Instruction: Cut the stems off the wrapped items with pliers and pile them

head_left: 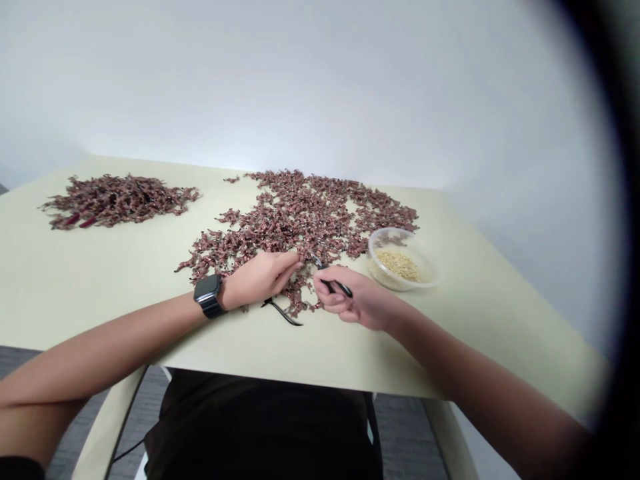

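Dried chili pieces (300, 220) lie spread on pale table (100, 287). Left hand (260, 278) pinches pieces at heap's near edge; right hand (355, 300) closed around slim black tool (334, 283), second black tool (283, 313) just beside.

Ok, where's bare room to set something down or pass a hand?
Bare table lies between the pile and the spread, right of the bowl, and along the front edge below the left hand and right hand. It's crowded where the spread meets them.

Black smartwatch (208, 295) with segmented band (215, 308) on left wrist (231, 292), dark top (260, 427), seemingly plain
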Available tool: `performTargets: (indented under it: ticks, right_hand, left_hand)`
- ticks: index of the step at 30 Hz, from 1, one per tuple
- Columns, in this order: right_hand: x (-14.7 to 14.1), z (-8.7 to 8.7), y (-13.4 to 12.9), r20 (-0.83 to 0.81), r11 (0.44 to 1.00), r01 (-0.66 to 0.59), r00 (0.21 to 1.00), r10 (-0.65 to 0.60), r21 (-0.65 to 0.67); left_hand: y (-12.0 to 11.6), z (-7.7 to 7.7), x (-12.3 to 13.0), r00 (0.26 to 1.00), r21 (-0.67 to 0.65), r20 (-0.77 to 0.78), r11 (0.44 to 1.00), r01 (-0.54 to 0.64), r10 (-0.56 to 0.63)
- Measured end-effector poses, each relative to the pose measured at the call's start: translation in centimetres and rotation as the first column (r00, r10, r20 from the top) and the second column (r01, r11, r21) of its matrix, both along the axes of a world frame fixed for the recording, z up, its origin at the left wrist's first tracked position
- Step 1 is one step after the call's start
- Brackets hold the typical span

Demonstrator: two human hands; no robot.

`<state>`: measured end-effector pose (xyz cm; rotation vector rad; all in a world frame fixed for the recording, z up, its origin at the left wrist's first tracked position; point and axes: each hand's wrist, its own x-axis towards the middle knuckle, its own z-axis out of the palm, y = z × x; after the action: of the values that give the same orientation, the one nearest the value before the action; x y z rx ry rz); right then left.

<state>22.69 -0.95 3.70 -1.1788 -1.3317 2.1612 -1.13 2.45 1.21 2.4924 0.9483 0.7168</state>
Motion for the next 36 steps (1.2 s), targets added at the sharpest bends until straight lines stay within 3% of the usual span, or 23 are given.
performTargets:
  ticks: [2, 5, 7, 9, 10, 12, 14, 16, 20, 36]
  right_hand:
    - [0.5, 0.6, 0.2, -0.097, 0.991, -0.064, 0.994, 0.052, -0.117]
    - [0.9, 0.8, 0.6, -0.127, 0.989, -0.092, 0.989, 0.077, -0.115]
    - [0.9, 0.5, 0.7, -0.068, 0.999, -0.051, 0.996, 0.050, -0.007]
    - [0.7, 0.0, 0.8, 0.066, 0.974, 0.016, 0.997, -0.032, 0.228]
    - [0.6, -0.2, 0.8, 0.152, 0.918, 0.034, 0.983, -0.102, 0.395]
    - [0.5, -0.6, 0.9, 0.297, 0.711, -0.006, 0.911, -0.286, 0.704]
    - [0.5, -0.9, 1.0, 0.382, 0.525, -0.121, 0.822, -0.423, 0.843]
    - [0.5, -1.1, 1.0, 0.438, 0.449, -0.216, 0.760, -0.480, 0.867]
    - [0.7, -1.5, 1.0, 0.480, 0.395, -0.304, 0.723, -0.498, 0.867]
    - [1.0, -1.8, 1.2, 0.496, 0.355, -0.354, 0.712, -0.497, 0.865]
  left_hand:
    - [0.5, -0.2, -0.5, 0.997, 0.057, -0.083, 0.998, 0.001, 0.004]
    - [0.7, 0.1, -0.6, 0.996, 0.066, -0.083, 0.998, -0.016, 0.021]
    - [0.4, 0.5, -0.2, 0.999, -0.017, 0.015, 0.999, -0.042, 0.042]
    - [-0.1, 0.8, 0.4, 0.987, -0.226, 0.155, 0.974, -0.012, 0.048]
    - [-0.3, 1.0, 0.6, 0.972, -0.363, 0.229, 0.931, 0.042, 0.045]
    - [-0.6, 1.1, 0.9, 0.930, -0.600, 0.362, 0.778, 0.187, 0.056]
    - [-0.7, 1.1, 1.0, 0.880, -0.716, 0.465, 0.624, 0.311, 0.095]
    - [-0.7, 1.1, 1.0, 0.835, -0.753, 0.531, 0.533, 0.387, 0.144]
    - [-0.5, 1.1, 1.0, 0.795, -0.774, 0.569, 0.465, 0.430, 0.212]
    - [-0.2, 1.2, 0.8, 0.780, -0.782, 0.578, 0.438, 0.444, 0.240]
